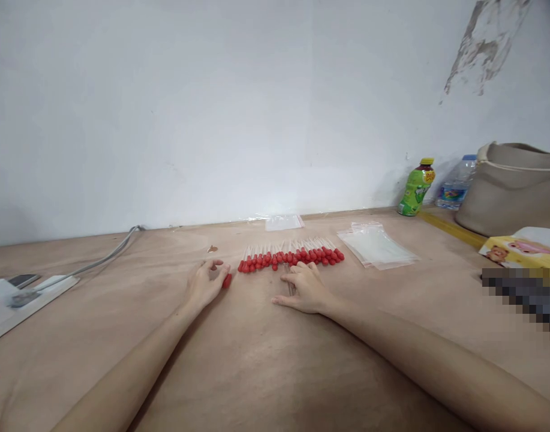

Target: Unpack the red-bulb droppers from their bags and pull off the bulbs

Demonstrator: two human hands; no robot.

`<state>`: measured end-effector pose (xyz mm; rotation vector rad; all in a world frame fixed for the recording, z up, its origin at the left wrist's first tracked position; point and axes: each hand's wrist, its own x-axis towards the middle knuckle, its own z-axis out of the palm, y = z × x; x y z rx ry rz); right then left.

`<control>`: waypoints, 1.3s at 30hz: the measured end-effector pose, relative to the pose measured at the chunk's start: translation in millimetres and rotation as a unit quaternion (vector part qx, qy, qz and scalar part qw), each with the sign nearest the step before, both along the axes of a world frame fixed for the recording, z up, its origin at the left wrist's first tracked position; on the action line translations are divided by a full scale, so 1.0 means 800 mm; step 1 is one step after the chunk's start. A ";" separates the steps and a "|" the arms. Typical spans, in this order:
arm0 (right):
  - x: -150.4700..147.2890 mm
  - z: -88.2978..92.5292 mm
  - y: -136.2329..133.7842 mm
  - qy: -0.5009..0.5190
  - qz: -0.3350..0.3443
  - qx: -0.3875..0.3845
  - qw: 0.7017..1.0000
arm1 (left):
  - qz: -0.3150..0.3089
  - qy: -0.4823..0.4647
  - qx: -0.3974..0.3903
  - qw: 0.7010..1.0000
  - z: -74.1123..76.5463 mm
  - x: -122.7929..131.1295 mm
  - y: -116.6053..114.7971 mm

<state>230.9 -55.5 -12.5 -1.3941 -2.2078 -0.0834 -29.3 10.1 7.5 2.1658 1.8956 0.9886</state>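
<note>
The left hand [206, 282] lay palm down just left of the row of droppers [291, 257], its fingers loosely curled and its fingertips touching a single red bulb [227, 280]; whether they gripped it could not be told. The right hand [307, 288] rested flat just in front of the row, fingers slightly spread and relaxed, lying over a few thin clear stems [289, 284] without closing on them. The droppers had soft red bulbs and slim clear tubes and lay side by side on the bare wooden table [257, 372]. Right of the row lay a flat stack of clear zip bags [376, 247], and behind it a smaller clear bag [283, 222]. Far right of the row stood a green bottle [416, 187].
</note>
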 end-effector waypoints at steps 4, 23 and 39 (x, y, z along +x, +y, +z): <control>0.004 -0.001 -0.005 0.045 0.002 0.043 0.998 | -0.052 0.094 0.133 0.985 0.002 0.020 -0.019; 0.033 -0.002 -0.046 0.077 0.045 0.090 0.992 | -0.273 0.238 0.209 0.909 0.008 0.144 0.013; 0.039 -0.010 -0.033 0.163 0.004 0.190 0.968 | -0.286 -0.277 0.095 0.913 -0.014 0.101 -0.053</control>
